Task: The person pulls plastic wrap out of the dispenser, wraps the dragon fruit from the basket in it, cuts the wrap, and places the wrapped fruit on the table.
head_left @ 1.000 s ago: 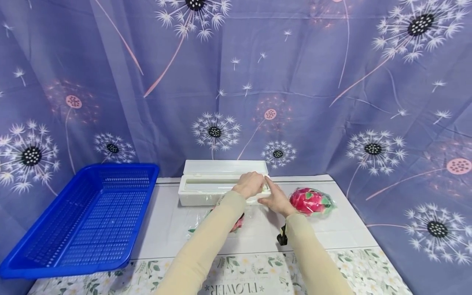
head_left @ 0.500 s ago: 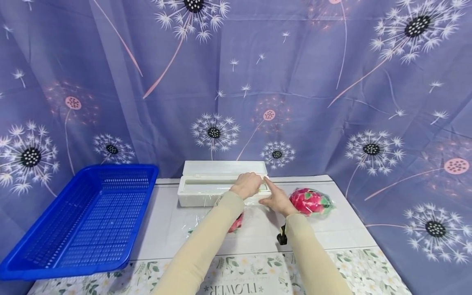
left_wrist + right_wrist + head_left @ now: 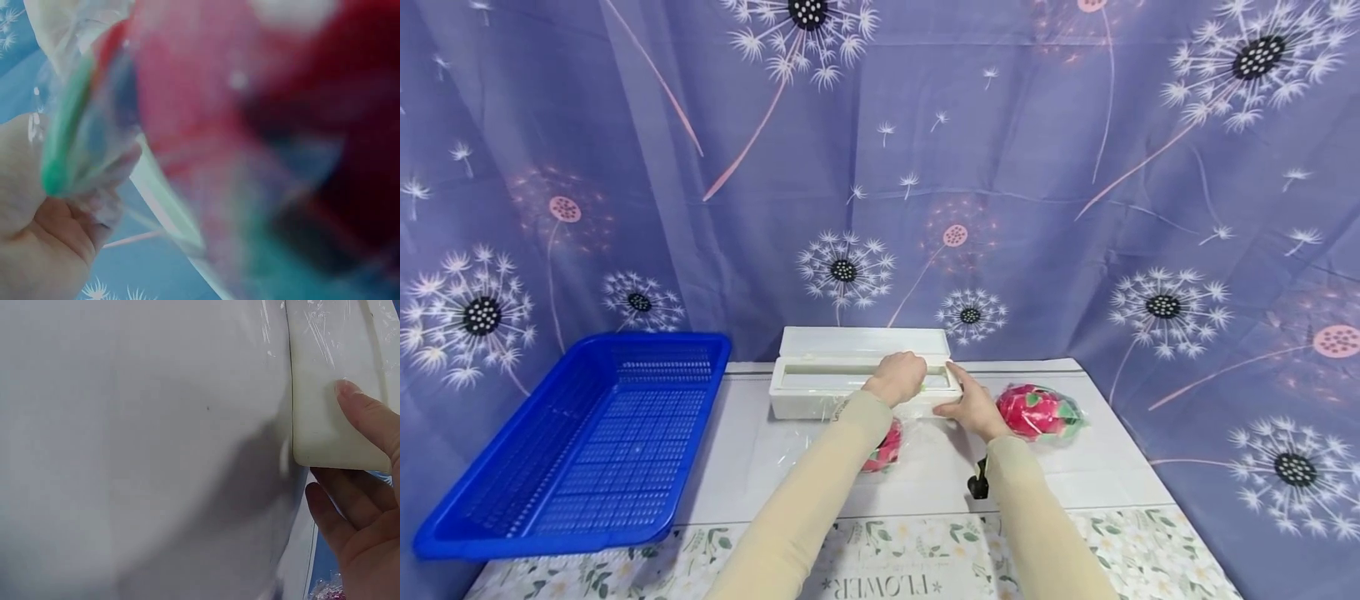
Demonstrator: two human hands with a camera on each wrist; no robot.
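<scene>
A long white cling film dispenser (image 3: 808,403) stands against the curtain with its lid (image 3: 865,340) raised. My left hand (image 3: 898,377) is curled over the right part of its front rail, with a small pale-green slide cutter showing at the fingers. My right hand (image 3: 972,408) grips the dispenser's right end, thumb on the front wall (image 3: 325,419) and fingers round the end. Below my left forearm lies a pink-red dragon fruit (image 3: 883,448) with clear film about it; it fills much of the left wrist view, blurred. The forearm hides part of it.
Another film-wrapped dragon fruit (image 3: 1033,410) lies right of my right hand. A blue perforated plastic basket (image 3: 696,433) stands at the left. A purple dandelion-print curtain (image 3: 760,250) rises behind the table and at both sides; a flowered cloth (image 3: 925,542) covers the front.
My left hand has slid a little to the left along the dispenser's rail. My right hand keeps its hold on the right end. The head view has shifted slightly.
</scene>
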